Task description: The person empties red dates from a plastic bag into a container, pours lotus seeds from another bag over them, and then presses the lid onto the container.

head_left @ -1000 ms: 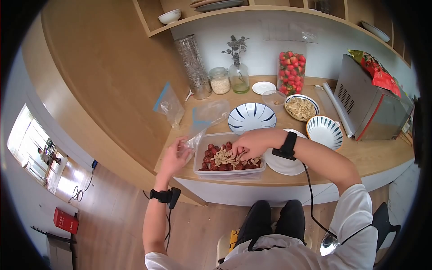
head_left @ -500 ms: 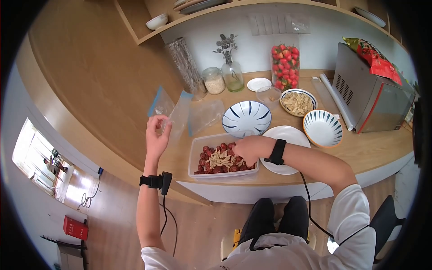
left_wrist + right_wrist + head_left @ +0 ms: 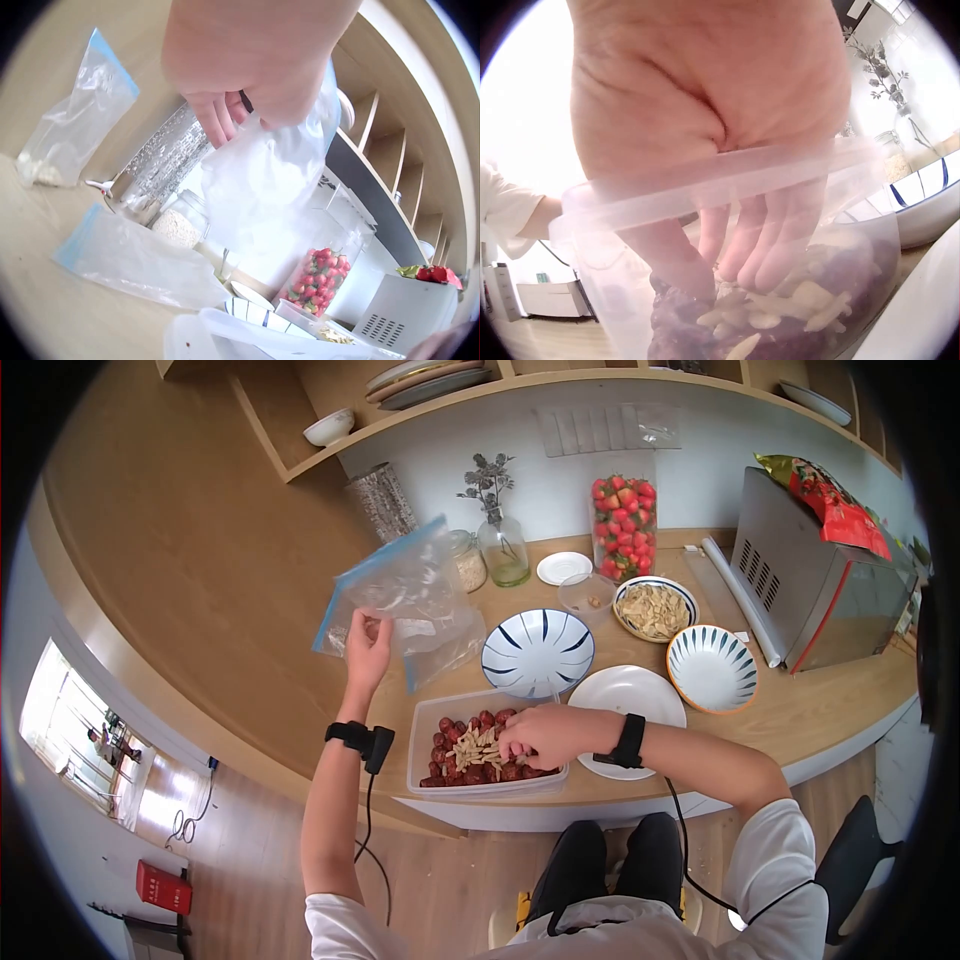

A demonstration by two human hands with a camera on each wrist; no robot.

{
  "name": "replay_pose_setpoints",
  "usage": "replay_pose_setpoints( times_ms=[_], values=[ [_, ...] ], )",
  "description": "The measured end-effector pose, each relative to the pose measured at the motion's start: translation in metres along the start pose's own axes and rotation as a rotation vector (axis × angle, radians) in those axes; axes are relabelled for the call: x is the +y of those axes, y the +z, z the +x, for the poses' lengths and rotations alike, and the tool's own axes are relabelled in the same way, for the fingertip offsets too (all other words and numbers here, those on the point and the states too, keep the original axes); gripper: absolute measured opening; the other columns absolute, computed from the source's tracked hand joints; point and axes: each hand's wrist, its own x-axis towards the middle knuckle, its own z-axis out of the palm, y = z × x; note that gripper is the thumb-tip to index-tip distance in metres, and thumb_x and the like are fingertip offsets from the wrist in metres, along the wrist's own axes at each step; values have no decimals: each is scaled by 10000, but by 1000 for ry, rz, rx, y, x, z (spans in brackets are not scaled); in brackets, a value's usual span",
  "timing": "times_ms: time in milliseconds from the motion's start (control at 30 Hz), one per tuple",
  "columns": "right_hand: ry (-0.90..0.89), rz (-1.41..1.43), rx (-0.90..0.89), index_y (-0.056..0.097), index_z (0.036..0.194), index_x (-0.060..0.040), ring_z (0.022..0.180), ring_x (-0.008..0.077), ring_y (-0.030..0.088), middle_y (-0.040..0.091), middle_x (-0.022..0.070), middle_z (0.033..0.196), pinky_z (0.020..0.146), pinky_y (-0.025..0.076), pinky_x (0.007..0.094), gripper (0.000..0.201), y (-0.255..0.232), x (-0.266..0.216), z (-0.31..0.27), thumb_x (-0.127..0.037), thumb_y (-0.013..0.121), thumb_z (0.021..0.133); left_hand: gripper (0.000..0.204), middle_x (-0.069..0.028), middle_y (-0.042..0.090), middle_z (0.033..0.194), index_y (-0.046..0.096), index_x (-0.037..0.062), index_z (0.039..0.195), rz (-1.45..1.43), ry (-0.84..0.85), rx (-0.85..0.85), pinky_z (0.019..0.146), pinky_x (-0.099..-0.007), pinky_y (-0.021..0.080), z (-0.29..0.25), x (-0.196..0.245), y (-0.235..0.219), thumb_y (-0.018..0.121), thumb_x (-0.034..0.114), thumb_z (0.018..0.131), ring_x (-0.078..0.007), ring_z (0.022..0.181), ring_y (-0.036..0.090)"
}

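Observation:
My left hand (image 3: 368, 652) is raised over the counter's left side and pinches a clear zip bag (image 3: 400, 585) with a blue strip. In the left wrist view that bag (image 3: 262, 184) hangs from the fingertips. My right hand (image 3: 560, 732) reaches down into a clear plastic box (image 3: 727, 184) at the counter's front. Dark red dates (image 3: 440, 748) fill the box, with pale, finger-shaped pieces (image 3: 476, 748) heaped over their middle. Seen from the right wrist, the fingers (image 3: 776, 240) point downward, their tips among the pale pieces.
Behind the box stands a blue-striped bowl (image 3: 538, 652), with a white plate (image 3: 640, 700) to its right. Another zip bag (image 3: 135, 259) lies flat; a third (image 3: 82, 112) stands by the wooden panel. Farther back are a jar (image 3: 180, 225), a glass vase (image 3: 508, 555) and a strawberry container (image 3: 625, 525).
My left hand has lifted the zip bag up from beside the box, and the bag now spreads wider. My right hand stays in the box, its fingers shifting among the pale pieces.

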Motion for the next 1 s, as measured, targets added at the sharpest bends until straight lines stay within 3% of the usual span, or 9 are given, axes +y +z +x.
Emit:
replay_pose_setpoints(
  times_ms=[200,267,367,533,600,633,700,800,1000],
  values=[
    [57,-23,-30,656,1014,-104,911,243,638,657,52,924,744,521,385,297,1,-4,-1,-62,642,720,210,-67,592,1094,542,26,1142,-411,-534,79,827,-313,565,-10,-47,16,585,117,957,-185,978,624],
    [56,-36,-22,652,1020,-108,908,255,638,658,52,923,744,523,394,298,3,-3,-2,-72,637,725,283,-111,613,1166,542,23,1223,-519,-1022,-162,756,-289,582,-14,-45,11,563,141,965,-194,947,664],
    [56,-27,-21,647,1021,-111,907,265,639,662,52,923,744,524,398,298,2,-3,-2,-73,634,726,329,-112,666,1123,588,17,1205,-43,-1033,-487,673,-256,567,-14,-32,-6,597,229,952,-186,878,696],
    [61,-8,-28,650,1029,-119,909,263,639,663,53,925,743,527,395,305,1,-4,-2,-71,629,728,382,-41,711,865,677,30,1052,407,-809,-606,647,-280,534,-19,-16,-19,730,349,848,-181,753,689],
    [45,-3,13,651,993,-113,876,270,644,670,51,887,723,523,404,278,3,-5,-3,-68,626,720,499,-117,687,1007,618,37,1171,713,-271,-557,771,-367,539,-17,0,-18,771,326,794,-261,901,670],
    [36,-1,65,653,957,-107,844,278,649,677,49,849,703,518,414,251,4,-5,-3,-66,622,712,499,-117,687,1007,618,37,1171,712,-279,-555,771,-367,539,-15,-1,-18,771,326,794,-261,901,670],
    [31,-5,61,650,955,-108,846,277,649,676,48,848,702,518,414,247,5,-5,-3,-64,621,713,776,-217,584,1212,478,89,1366,794,64,-530,951,-441,473,-11,-3,-16,814,367,724,-361,1138,566],
    [47,-25,35,648,990,-118,876,271,644,665,49,888,726,521,406,276,7,-3,-2,-69,624,720,1003,-275,426,1378,273,172,1510,1036,-23,-632,1057,-457,391,-12,-13,-7,817,424,706,-406,1285,437],
    [50,-25,41,634,1020,-126,894,273,637,655,53,914,739,522,405,304,7,-4,-4,-66,629,722,1042,-288,402,1391,183,230,1545,788,-62,-881,1057,-452,401,-18,-79,-5,790,454,729,-458,1257,460]
  ],
)
